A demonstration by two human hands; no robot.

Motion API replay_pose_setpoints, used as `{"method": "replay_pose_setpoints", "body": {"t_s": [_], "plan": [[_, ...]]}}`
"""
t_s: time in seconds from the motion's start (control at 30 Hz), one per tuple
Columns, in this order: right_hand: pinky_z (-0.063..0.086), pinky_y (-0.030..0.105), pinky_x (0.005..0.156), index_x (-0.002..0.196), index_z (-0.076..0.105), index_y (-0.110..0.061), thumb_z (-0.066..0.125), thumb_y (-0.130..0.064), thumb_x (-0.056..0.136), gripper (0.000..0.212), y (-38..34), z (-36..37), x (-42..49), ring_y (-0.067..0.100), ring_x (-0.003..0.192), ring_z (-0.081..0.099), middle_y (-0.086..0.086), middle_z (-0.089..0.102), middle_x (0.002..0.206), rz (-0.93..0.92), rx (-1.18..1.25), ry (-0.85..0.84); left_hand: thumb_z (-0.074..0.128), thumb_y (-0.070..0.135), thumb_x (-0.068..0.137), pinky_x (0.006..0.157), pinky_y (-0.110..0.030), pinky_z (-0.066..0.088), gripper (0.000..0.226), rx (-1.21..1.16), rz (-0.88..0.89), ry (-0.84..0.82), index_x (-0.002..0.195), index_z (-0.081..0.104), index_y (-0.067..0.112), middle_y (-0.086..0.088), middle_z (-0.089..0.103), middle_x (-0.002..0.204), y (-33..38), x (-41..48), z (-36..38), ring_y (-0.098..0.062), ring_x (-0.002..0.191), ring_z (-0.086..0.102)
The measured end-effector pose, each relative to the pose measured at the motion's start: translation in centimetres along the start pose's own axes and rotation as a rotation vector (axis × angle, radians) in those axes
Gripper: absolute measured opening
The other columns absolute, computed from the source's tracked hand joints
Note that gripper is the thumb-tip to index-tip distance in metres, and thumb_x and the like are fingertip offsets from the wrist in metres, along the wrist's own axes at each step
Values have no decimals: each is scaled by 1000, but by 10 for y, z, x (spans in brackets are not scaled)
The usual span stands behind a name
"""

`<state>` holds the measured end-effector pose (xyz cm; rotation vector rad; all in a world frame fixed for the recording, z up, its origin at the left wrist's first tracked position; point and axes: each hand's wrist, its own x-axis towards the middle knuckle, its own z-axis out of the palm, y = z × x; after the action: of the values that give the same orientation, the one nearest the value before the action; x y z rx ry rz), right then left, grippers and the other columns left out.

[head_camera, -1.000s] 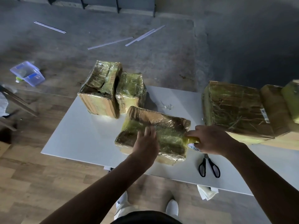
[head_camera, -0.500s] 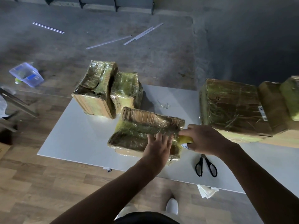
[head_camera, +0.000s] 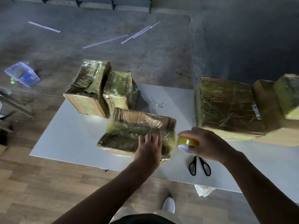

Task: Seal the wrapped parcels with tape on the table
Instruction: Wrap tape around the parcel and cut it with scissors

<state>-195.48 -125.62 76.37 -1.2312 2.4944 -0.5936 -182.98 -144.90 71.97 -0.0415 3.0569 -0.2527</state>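
A flat cardboard parcel (head_camera: 129, 131) wrapped in yellowish shiny film lies near the front of the white table (head_camera: 68, 139). My left hand (head_camera: 149, 147) presses flat on the parcel's right part, fingers straight. Just right of the parcel, my right hand (head_camera: 208, 145) grips a yellow tape roll (head_camera: 187, 142), held a little off the parcel's right end. Two wrapped parcels (head_camera: 88, 88) (head_camera: 120, 90) stand behind it at the back left. A large wrapped parcel (head_camera: 226, 109) sits at the right, with more boxes (head_camera: 267, 109) beside it.
Black scissors (head_camera: 199, 165) lie on the table near its front edge, below my right hand. A scrap of clear film (head_camera: 157, 104) lies mid-table. On the floor are a clear plastic container (head_camera: 21, 74), thin white strips (head_camera: 106, 40), and paper (head_camera: 203, 190) under the table.
My left hand has slid rightward along the parcel's top. My right hand has pulled the tape roll away from the parcel's right end, so the roll now shows clearly.
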Motion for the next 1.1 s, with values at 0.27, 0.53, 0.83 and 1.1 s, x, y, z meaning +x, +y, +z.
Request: {"method": "replay_pose_setpoints", "body": {"t_s": [0.27,0.53,0.83,1.1], "plan": [[37,22,69,133,50,-42,58,-41,90,44,-3,14,13,20,91,60,-3,54,104,62,-247,-115,75,31,58,73,-40,48,79,-123,12,24,130,56,5,-11,57,95,-7,-2,-2,-27,81,53],[36,21,70,134,50,-40,58,-38,91,44,-2,20,18,19,90,59,-3,52,100,38,-241,-118,77,46,67,111,-54,32,107,-142,-139,-158,145,28,-9,-28,30,151,-54,-23,-4,-39,139,32],[35,20,68,130,53,-33,59,-36,89,42,-4,30,19,20,89,60,0,57,104,44,-249,-81,30,18,101,110,-66,15,58,-52,-139,-192,147,9,-11,-40,8,150,1,-6,-9,-57,137,16],[42,21,69,135,48,-36,61,-32,89,47,4,34,11,18,87,57,0,53,102,54,-139,-47,23,25,104,83,-64,48,40,-295,-123,-86,129,45,1,-31,60,121,24,-2,18,-53,106,59]]}}
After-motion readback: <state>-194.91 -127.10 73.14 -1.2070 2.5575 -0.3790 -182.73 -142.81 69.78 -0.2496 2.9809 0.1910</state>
